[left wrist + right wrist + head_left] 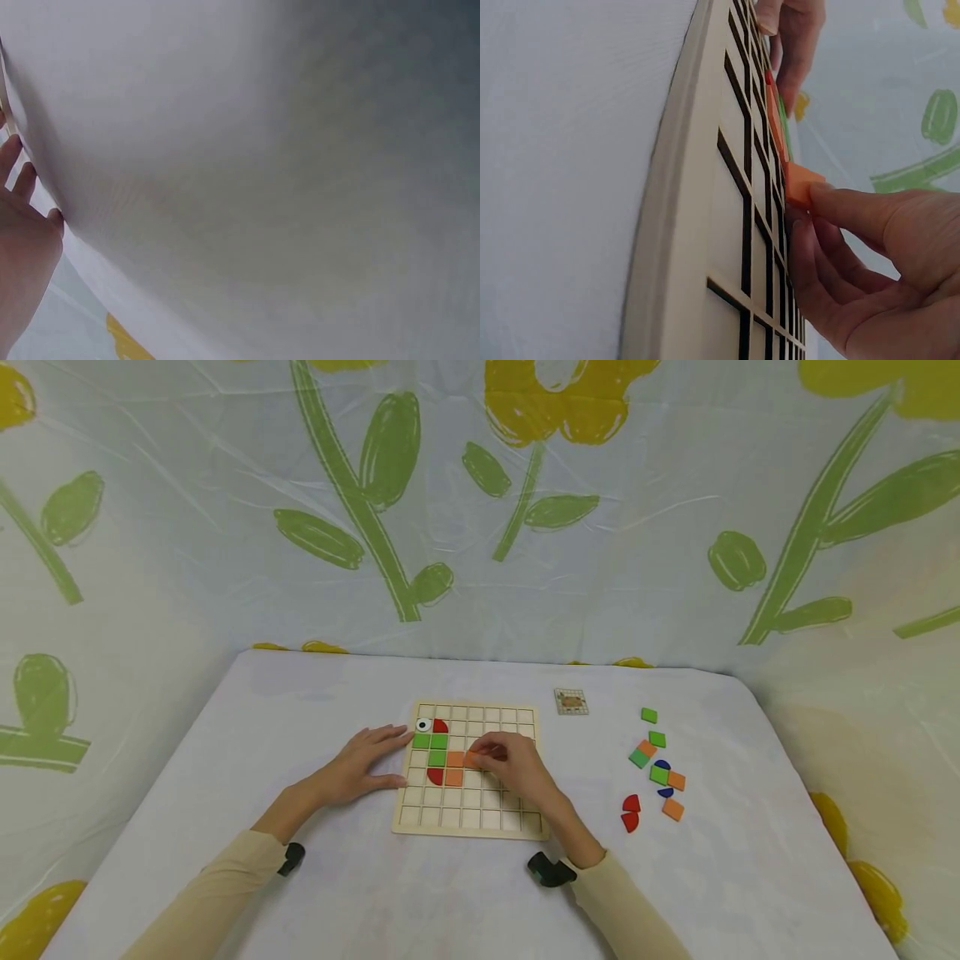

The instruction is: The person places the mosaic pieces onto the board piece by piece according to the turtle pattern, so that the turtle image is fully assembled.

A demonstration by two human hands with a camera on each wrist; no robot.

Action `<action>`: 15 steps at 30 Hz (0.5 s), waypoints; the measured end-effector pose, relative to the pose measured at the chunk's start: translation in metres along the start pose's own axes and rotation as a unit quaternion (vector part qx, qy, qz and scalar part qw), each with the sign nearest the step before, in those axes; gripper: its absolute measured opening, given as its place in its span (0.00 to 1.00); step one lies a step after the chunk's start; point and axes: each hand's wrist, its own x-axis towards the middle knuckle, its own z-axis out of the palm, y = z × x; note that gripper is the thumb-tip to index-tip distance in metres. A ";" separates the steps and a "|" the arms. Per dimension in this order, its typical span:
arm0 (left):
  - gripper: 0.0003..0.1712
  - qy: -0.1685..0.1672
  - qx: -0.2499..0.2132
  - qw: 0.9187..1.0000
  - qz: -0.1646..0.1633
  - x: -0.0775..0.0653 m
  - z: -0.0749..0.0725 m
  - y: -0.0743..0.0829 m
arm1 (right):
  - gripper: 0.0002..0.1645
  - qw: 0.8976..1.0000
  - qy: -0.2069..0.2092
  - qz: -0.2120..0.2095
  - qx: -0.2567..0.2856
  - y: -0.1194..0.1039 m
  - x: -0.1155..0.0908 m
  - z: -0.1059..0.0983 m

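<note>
A wooden grid board point(470, 835) lies on the table with coloured tiles set in its left cells. Among them are a white eye tile point(423, 725), red quarter-round tiles point(440, 726), green square tiles point(437, 758) and orange square tiles point(453, 777). My right hand point(513, 766) pinches another orange square tile point(802, 184) between thumb and fingers, tilted over a cell beside the placed orange ones. At the board's left edge my left hand point(365, 766) rests with fingers spread and relaxed, fingertips right at the rim.
Right of the board lie loose pieces: green squares point(657, 739), orange squares point(672, 809), blue half-rounds point(665, 792) and red quarter-rounds point(630, 822). A small pattern card point(572, 702) lies behind the board's right corner. A flower-printed cloth point(600, 568) rises behind the table.
</note>
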 end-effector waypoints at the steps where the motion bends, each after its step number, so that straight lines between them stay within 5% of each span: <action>1: 0.46 0.000 0.001 1.000 0.000 0.000 0.000 0.000 | 0.06 1.000 0.000 -0.003 -0.003 0.000 0.000 0.000; 15: 0.47 0.004 0.000 1.000 0.001 0.000 0.002 -0.004 | 0.07 0.999 0.000 0.000 -0.034 -0.005 -0.002 0.003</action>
